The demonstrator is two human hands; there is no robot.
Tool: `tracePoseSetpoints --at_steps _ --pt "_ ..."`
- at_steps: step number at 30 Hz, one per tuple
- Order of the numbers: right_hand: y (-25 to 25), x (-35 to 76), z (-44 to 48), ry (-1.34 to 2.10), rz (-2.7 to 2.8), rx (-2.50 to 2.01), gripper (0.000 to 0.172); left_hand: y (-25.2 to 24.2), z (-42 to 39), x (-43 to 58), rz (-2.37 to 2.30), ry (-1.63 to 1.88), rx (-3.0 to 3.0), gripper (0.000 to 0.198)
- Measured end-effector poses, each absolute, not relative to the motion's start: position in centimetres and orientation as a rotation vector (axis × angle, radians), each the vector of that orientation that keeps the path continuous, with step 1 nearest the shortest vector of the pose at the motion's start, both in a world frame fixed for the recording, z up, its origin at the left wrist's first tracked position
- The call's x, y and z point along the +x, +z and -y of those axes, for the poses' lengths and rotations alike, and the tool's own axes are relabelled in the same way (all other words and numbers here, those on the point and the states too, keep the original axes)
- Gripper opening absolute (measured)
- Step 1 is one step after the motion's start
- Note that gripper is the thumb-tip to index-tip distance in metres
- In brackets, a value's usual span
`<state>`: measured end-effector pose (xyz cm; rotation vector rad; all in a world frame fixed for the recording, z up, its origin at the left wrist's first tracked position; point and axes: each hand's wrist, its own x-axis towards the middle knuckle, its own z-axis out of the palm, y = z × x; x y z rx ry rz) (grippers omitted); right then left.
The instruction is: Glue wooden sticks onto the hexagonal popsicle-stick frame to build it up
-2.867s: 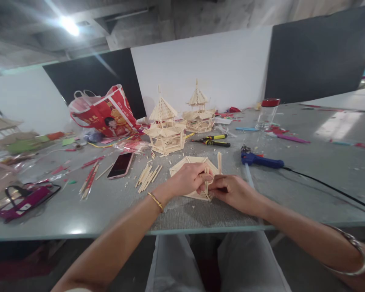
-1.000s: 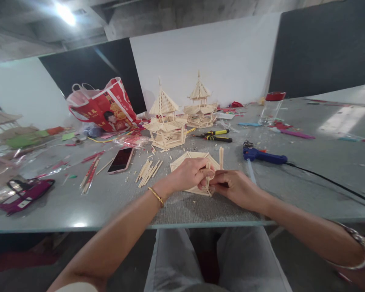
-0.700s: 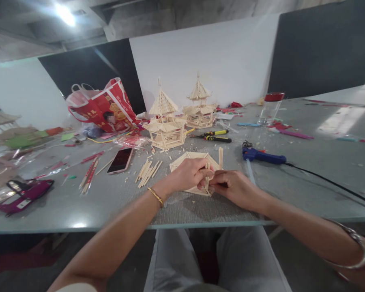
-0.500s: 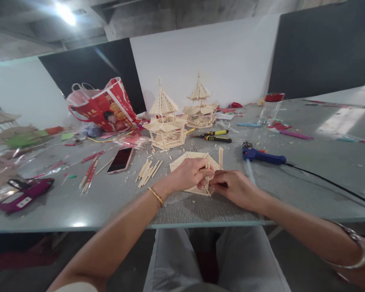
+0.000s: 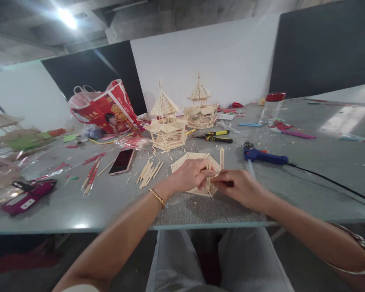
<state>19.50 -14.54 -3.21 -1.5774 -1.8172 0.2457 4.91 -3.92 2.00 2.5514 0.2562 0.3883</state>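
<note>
A flat polygonal base of pale wooden sticks (image 5: 185,159) lies on the table in front of me. My left hand (image 5: 192,174) is closed over it, its fingers pinching a short upright wooden stick (image 5: 208,178). From the right, my right hand (image 5: 239,185) reaches in with thumb and forefinger pressed together beside that stick; what they hold, if anything, is too small to make out. Another pair of sticks (image 5: 222,157) stands upright at the base's right corner. Loose cut sticks (image 5: 149,173) lie left of the base.
Two stick-built pavilions (image 5: 166,129) stand behind the base. Pliers (image 5: 215,137), a blue glue gun (image 5: 266,157) with a cord, and a lidded jar (image 5: 271,109) are to the right. Leftward lie a phone (image 5: 121,161), a purple pouch (image 5: 28,198) and a red bag (image 5: 106,107).
My right hand's fingers have shifted slightly upward near the upright stick. My left hand keeps its pinch. The whole view has moved a little.
</note>
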Motion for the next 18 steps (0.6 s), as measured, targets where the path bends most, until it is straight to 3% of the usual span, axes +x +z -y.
tracePoseSetpoints --at_steps 18 --pt "-2.68 18.67 14.64 0.237 1.921 -1.602 0.023 2.1 3.97 4.8 -0.253 0.346 2.528 0.01"
